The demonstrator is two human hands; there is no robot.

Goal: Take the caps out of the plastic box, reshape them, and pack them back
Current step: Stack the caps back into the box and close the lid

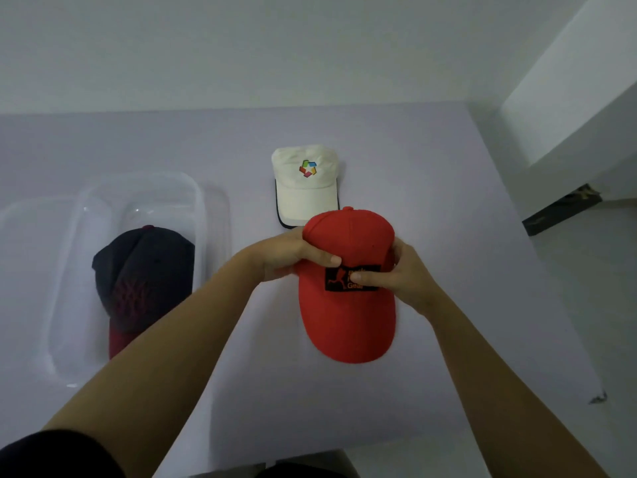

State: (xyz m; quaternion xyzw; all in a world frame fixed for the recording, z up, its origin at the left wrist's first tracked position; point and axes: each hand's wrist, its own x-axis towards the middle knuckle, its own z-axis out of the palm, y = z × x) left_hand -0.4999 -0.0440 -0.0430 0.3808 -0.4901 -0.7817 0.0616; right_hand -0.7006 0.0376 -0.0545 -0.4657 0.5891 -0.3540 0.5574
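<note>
A red cap [348,315] with a black patch on its front is held over the table, brim toward me. My left hand [293,253] grips the left side of its crown, thumb on top. My right hand [400,274] grips the right side, thumb across the patch. A white cap [306,191] with a coloured logo lies on the table just beyond the red one. A dark navy and maroon cap [144,277] sits inside the clear plastic box [203,208] at the left.
The pale table [448,201] ends at the right, where the floor shows below. A clear lid [20,215] lies under or beside the box at the far left. A white wall stands behind the table.
</note>
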